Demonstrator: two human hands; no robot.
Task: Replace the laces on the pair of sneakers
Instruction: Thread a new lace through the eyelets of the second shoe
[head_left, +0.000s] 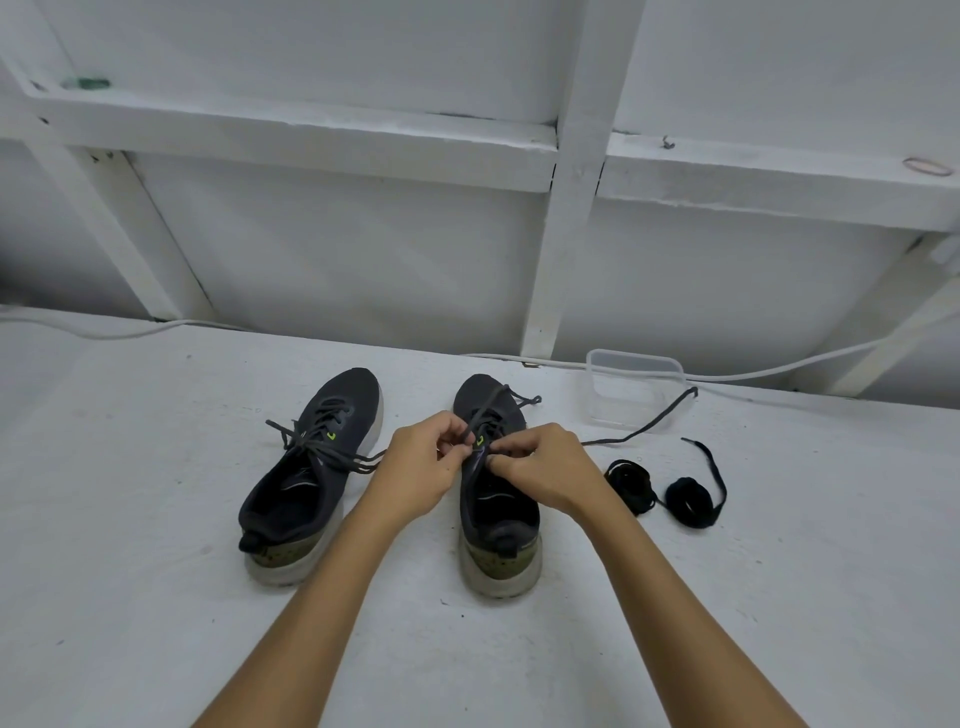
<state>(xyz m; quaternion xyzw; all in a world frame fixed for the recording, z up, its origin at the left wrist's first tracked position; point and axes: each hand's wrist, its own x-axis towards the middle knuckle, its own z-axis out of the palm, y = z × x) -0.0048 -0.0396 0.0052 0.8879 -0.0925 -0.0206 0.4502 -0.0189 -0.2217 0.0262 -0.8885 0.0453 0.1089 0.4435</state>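
Note:
Two dark grey sneakers stand side by side on a white surface, toes pointing away from me. The left sneaker (306, 478) has its grey lace tied in a bow. Over the tongue of the right sneaker (496, 514), my left hand (421, 467) and my right hand (545, 467) each pinch its grey lace (641, 426). One end of that lace trails off to the right across the surface, and a loop lies over the toe. Two coiled black laces (685, 501) lie to the right of the right sneaker.
A clear plastic container (634, 387) sits behind the black laces near the wall. A white cable (779, 371) runs along the back edge of the surface. A white wooden frame and shelf rise behind.

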